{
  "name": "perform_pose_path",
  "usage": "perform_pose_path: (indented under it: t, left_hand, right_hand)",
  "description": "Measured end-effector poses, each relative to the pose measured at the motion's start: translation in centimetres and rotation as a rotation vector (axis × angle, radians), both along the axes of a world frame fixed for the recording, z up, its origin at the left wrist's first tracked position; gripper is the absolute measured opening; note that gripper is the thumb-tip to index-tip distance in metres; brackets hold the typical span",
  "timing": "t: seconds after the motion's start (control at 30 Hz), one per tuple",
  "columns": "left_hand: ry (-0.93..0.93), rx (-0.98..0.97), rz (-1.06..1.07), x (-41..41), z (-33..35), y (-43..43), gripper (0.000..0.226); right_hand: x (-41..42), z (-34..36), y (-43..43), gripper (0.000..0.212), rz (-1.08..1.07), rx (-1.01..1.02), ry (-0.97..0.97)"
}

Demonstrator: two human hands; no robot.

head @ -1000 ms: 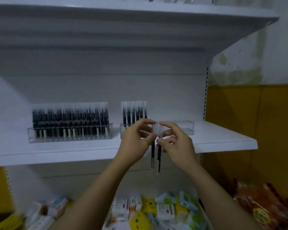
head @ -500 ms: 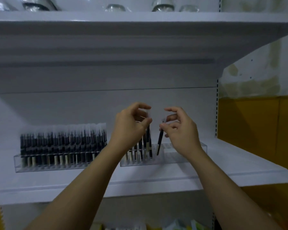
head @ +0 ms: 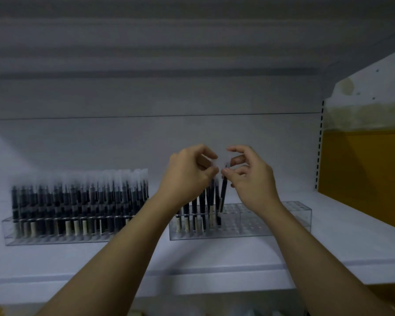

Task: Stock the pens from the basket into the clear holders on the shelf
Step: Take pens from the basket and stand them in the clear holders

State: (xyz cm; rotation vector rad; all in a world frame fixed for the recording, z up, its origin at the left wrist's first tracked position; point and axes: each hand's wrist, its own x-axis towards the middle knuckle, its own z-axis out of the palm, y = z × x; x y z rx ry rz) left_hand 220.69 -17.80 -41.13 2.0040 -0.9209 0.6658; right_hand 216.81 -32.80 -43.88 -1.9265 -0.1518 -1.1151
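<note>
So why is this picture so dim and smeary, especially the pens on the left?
Head view: dim, bluish light; the pens at left smear into haze, probably motion blur; the shelf edge bows from the wide-angle lens; the left hand and right hand look sharper.

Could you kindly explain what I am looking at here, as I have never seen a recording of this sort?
There is no machine: these are a person's two bare hands, filmed by one head-worn camera looking forward and down. The left hand and right hand reach to a white shelf. On it stand two clear plastic holders. The left holder is packed with dark pens with frosted caps; the right holder has pens only at its left end. The right hand pinches a slim dark pen by its top, its lower end at the holder. The left hand pinches the top of a neighbouring pen.
</note>
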Motion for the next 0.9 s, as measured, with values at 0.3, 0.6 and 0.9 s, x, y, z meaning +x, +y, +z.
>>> perform_pose_path:
  t: [0.3,0.6,0.9]
  left_hand:
    - [-0.041,0.107,0.131,0.8,-0.8,-0.1,0.012]
    - [-0.072,0.192,0.191,0.5,-1.4,0.3,0.017]
    - [-0.167,0.206,0.214,-2.3,-2.2,2.3,0.035]
  right_hand:
    - [-1.1,-2.4,-0.1,0.060,-0.044,-0.361,0.220]
    - [-2.6,-2.4,-0.1,0.077,-0.046,-0.438,0.396]
    - [-4.3,-1.8,1.1,0.085,-0.165,-0.494,0.393]
